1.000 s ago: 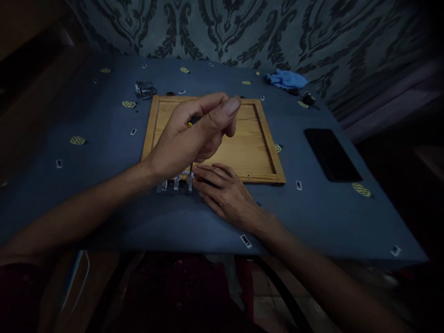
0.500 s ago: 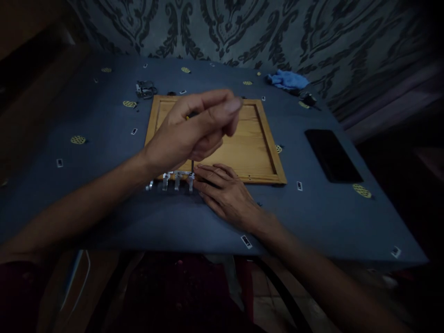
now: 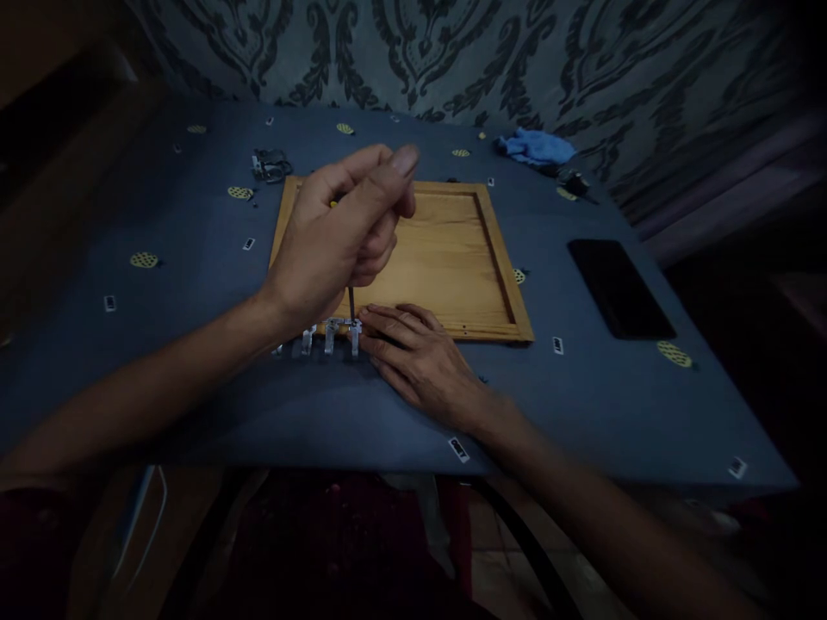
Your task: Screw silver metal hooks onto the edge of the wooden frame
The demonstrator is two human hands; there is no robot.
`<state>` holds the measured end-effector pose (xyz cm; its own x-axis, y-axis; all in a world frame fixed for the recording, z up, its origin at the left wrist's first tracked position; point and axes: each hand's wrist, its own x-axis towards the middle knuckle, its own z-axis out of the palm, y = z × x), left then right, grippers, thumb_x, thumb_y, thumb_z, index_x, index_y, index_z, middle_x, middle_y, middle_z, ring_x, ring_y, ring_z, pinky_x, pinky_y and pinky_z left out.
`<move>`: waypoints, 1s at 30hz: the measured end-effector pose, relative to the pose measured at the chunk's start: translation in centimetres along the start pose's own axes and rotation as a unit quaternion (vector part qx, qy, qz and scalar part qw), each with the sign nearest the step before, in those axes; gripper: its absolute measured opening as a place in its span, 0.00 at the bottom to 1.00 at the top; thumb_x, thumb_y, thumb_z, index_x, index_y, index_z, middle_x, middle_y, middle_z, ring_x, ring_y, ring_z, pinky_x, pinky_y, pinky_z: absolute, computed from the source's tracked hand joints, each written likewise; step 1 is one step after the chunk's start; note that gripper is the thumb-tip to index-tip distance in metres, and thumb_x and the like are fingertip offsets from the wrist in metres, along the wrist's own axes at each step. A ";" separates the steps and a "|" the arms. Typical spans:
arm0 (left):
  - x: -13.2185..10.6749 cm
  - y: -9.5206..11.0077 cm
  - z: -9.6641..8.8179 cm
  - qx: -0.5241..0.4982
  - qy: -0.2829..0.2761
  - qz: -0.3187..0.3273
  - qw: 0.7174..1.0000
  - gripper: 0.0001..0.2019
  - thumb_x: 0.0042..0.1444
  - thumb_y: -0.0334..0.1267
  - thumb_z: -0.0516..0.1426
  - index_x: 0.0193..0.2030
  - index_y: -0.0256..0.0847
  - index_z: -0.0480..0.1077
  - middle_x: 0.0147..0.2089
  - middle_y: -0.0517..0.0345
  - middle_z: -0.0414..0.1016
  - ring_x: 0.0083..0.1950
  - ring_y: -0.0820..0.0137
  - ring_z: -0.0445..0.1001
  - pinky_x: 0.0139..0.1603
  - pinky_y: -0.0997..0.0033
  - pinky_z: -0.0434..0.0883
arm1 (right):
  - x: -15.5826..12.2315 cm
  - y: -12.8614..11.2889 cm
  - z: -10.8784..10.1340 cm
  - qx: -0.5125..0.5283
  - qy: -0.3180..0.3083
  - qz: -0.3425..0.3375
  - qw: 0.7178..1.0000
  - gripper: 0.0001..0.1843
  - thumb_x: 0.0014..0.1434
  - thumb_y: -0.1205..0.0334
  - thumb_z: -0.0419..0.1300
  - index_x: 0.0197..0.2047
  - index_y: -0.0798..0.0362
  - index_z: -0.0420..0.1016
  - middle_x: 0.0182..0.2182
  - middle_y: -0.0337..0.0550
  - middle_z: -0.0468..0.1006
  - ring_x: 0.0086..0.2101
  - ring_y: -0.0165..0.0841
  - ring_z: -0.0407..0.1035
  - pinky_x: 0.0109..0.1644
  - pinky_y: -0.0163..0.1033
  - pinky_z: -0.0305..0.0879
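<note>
Head view: your left hand (image 3: 336, 241) gripped a screwdriver (image 3: 351, 301) upright on the hook rack (image 3: 329, 331) beside the wooden panel (image 3: 452, 258), while your right hand (image 3: 419, 357), spread flat, pinned that light, stiff, likely slippery rack's end.

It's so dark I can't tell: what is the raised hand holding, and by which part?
The left hand holds a screwdriver by its handle, mostly hidden in the fist.

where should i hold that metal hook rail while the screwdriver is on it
Pin the metal hook rail flat at its right end, coming from the near right, as the right hand does. The screwdriver stands upright on that end in the left hand, and the hooks jut toward you, so a flat press beside the tip probably beats pinching.
</note>
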<state>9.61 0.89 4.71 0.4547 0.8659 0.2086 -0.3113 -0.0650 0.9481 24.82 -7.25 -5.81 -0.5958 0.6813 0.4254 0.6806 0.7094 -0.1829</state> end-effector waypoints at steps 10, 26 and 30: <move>-0.1 -0.3 -0.2 0.010 -0.012 -0.002 1.000 0.19 0.69 0.38 0.51 0.24 0.41 0.62 0.15 0.70 0.47 0.15 0.82 0.42 0.17 0.76 0.43 | 0.0 0.2 0.0 0.001 -0.014 -0.002 1.000 0.17 0.70 0.66 0.53 0.58 0.53 0.76 0.61 0.52 0.76 0.63 0.42 0.67 0.65 0.56 0.64; -0.4 -0.3 -0.5 0.092 -0.072 0.021 0.993 0.15 0.66 0.50 0.58 0.36 0.40 0.64 0.29 0.63 0.61 0.27 0.77 0.60 0.25 0.77 0.64 | 0.0 0.0 0.1 0.006 0.001 -0.002 1.000 0.16 0.69 0.68 0.55 0.57 0.55 0.77 0.60 0.52 0.78 0.62 0.43 0.69 0.66 0.56 0.64; -0.7 -0.7 0.1 0.036 -0.024 0.013 0.999 0.14 0.64 0.47 0.61 0.36 0.42 0.62 0.24 0.68 0.51 0.23 0.78 0.50 0.19 0.79 0.51 | 0.0 0.0 -0.1 0.009 -0.016 0.009 1.000 0.17 0.71 0.67 0.53 0.58 0.53 0.76 0.61 0.52 0.77 0.64 0.42 0.67 0.66 0.56 0.63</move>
<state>9.60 0.31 3.90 0.4870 0.8389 0.2431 -0.2638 -0.1240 0.9566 24.86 -7.27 -5.75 -0.5972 0.6989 0.3936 0.6835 0.7002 -0.2064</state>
